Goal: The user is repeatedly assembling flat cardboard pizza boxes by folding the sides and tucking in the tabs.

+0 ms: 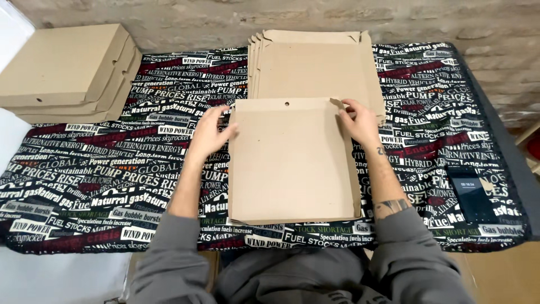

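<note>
Hands at work on a flat square brown cardboard box blank lying on the black text-printed tablecloth: left hand pressing open-palmed on its left edge, right hand pinching its upper right corner flap, unfolded blanks stacked behind.
</note>
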